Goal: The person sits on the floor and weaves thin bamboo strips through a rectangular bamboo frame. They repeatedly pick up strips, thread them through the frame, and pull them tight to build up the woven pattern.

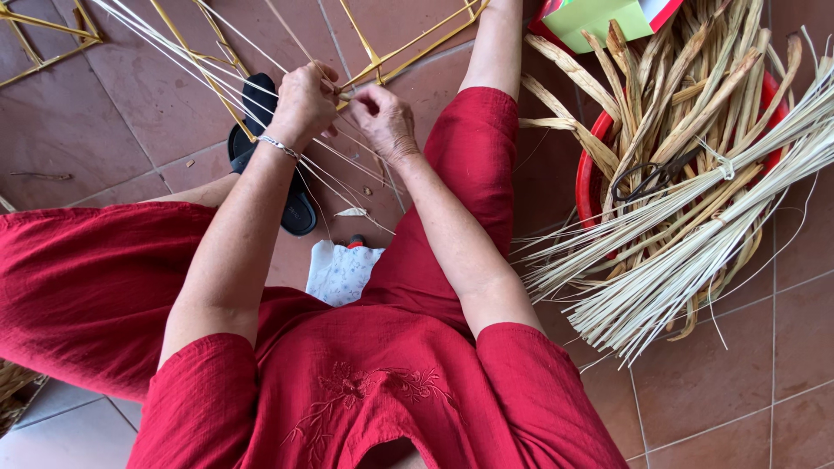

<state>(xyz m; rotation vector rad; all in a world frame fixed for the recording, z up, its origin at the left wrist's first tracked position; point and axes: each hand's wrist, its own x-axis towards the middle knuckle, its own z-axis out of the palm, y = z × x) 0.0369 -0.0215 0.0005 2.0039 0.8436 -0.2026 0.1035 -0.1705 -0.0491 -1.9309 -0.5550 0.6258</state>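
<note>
We're sitting on the tiled floor (130, 122) here, weaving with pale straw strands (200, 65), and judging by what's in view we're nowhere near finished. The only worked part we can see is the small bit pinched between the two hands, where a yellow strip frame (408, 43) runs off toward the top edge. A long fan of loose strands runs away up and to the left from the hands, unwoven. On our right sits a red basin (586, 178) heaped with dried brown leaf strips (686, 78), a thick tied bundle of pale straw (695, 234) lies across it, and a pair of dark scissors (647, 178) rests on top — all of that looks untouched, so there's loads of stock left.

Hands: our left hand (304, 100) is curled almost into a fist, fingers closed on the strands right where they meet the yellow strips, with a thin bracelet (280, 145) at the wrist. Our right hand (382, 117) is just beside it, nearly touching, fingers bent in and pinching what looks like a strand or two — we can't tell exactly which, since the fingertips are tucked under.

Other bits: a dark sandal (269, 161) lies on the floor under the left forearm, a small white patterned cloth (340, 274) sits in our lap between the knees, and a green and red box (608, 16) pokes in at the top.
</note>
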